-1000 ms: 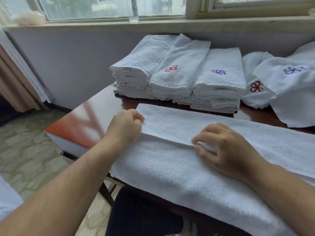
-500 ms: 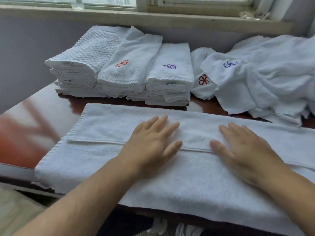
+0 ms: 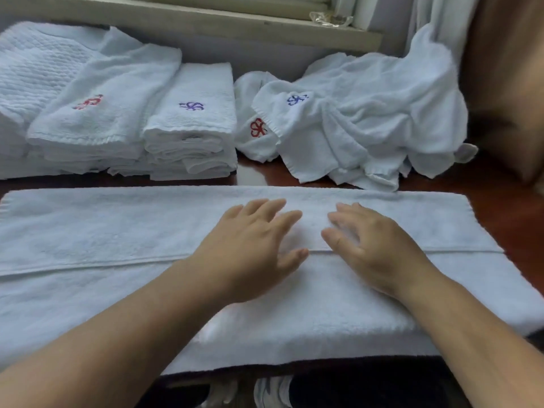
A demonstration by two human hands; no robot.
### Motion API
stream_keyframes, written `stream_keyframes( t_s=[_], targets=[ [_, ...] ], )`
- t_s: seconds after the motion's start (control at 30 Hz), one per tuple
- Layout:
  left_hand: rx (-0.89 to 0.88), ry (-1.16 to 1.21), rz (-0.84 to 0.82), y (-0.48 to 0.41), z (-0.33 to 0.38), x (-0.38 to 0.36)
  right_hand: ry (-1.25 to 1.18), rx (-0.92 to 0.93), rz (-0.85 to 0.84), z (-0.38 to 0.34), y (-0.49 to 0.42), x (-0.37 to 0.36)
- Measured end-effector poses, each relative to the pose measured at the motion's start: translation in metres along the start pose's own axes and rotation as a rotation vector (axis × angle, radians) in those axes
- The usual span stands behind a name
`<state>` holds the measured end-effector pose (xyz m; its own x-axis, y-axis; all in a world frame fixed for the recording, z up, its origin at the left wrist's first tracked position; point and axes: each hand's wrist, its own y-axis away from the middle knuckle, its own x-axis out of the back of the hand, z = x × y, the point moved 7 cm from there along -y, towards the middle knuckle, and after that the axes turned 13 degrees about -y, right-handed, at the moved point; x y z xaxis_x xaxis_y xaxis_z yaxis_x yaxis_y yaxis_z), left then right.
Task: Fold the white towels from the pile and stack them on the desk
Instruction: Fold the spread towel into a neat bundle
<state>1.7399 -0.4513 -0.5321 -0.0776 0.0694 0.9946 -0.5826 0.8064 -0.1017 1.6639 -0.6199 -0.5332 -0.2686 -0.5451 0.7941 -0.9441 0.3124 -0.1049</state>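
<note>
A long white towel (image 3: pixel 117 231) lies across the dark wooden desk (image 3: pixel 506 201), its far half folded toward me so a hem runs along its middle. My left hand (image 3: pixel 250 245) and my right hand (image 3: pixel 374 245) rest flat on it near the centre, fingers spread, palms down on the fold. Behind it stand stacks of folded white towels (image 3: pixel 191 128) with red and purple emblems. To their right is the loose pile of unfolded towels (image 3: pixel 368 119).
A window sill (image 3: pixel 235 22) runs along the back wall. A brown curtain (image 3: pixel 506 69) hangs at the far right beside the pile. The towel's near edge hangs over the desk's front edge, with shoes (image 3: pixel 273 393) visible on the floor below.
The left hand opened from a fist and slid right along the towel; both hands now lie flat close together at the centre. The view has shifted right.
</note>
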Motion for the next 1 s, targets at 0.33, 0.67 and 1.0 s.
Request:
stream_keyframes(
  t_s=[0.33, 0.67, 1.0],
  targets=[
    [-0.245, 0.096, 0.12, -0.054, 0.087, -0.019, 0.206, -0.454, 0.107, 0.151, 0.033, 0.084],
    [-0.268, 0.132, 0.127, -0.052, 0.085, -0.016, -0.015, -0.088, 0.745, 0.122, 0.086, 0.125],
    [-0.332, 0.237, 0.269, -0.046, 0.091, 0.0, -0.369, -0.605, 0.882, 0.182, 0.206, 0.087]
  ],
)
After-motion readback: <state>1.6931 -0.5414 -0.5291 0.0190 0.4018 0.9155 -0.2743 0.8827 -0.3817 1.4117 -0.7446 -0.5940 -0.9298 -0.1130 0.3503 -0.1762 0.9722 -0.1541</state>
